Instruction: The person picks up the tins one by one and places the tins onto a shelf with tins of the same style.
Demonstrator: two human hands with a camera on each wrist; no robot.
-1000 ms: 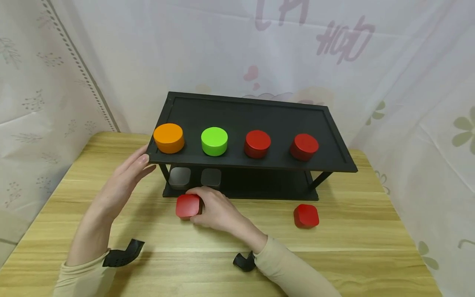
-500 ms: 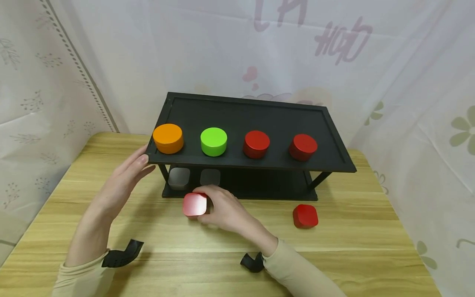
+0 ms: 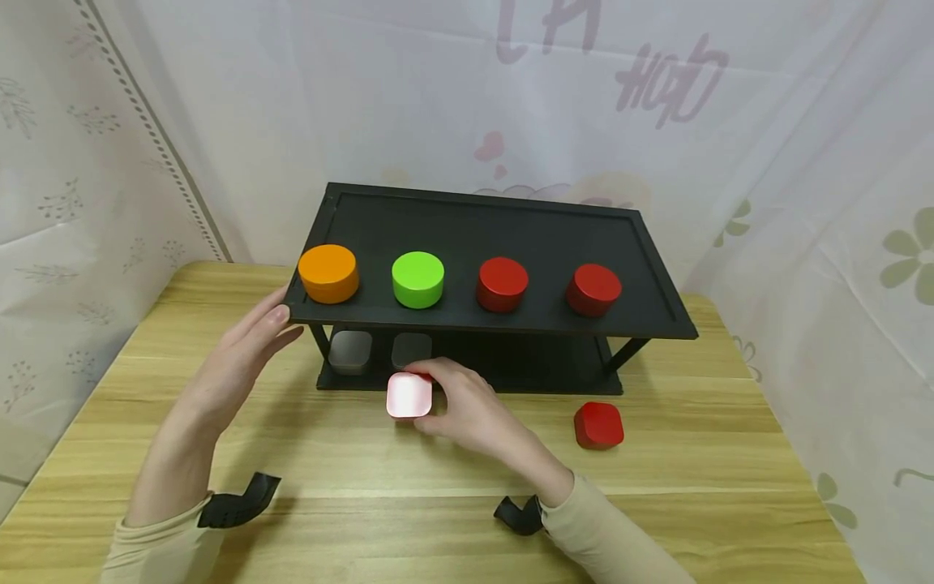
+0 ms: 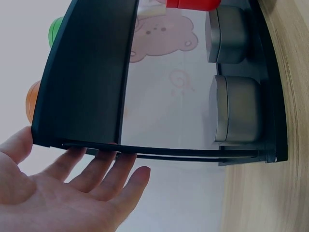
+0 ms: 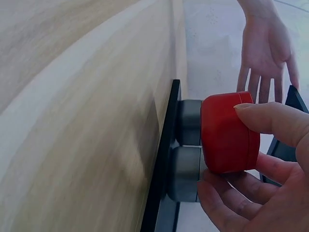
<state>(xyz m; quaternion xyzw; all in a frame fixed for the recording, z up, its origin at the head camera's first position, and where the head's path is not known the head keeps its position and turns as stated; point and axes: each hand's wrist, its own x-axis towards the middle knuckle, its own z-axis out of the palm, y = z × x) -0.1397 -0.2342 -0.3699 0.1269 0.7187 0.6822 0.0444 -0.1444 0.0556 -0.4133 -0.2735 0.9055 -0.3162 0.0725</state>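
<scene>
My right hand (image 3: 474, 405) pinches a red rounded-square tin (image 5: 226, 133) between thumb and fingers, just in front of the black two-tier shelf (image 3: 481, 219). Glare whitens its top in the head view; the right wrist view shows its lid seam. At the shelf's upper left corner, my left hand (image 3: 241, 357) touches the end of the top board with fingers nearly straight. Two grey rounded-square tins, a left one (image 3: 350, 352) and a right one (image 3: 412, 350), stand on the lower tier at its left.
On the top board sit an orange round tin (image 3: 328, 274), a green one (image 3: 418, 280) and two red ones, one mid-row (image 3: 502, 284) and one farther right (image 3: 594, 289). Another red square tin (image 3: 598, 426) lies on the wooden table (image 3: 350, 519), right of my right hand.
My right hand has carried the red square tin to the right and slightly toward the shelf, now in front of the right grey tin. The left hand stays at the shelf corner.
</scene>
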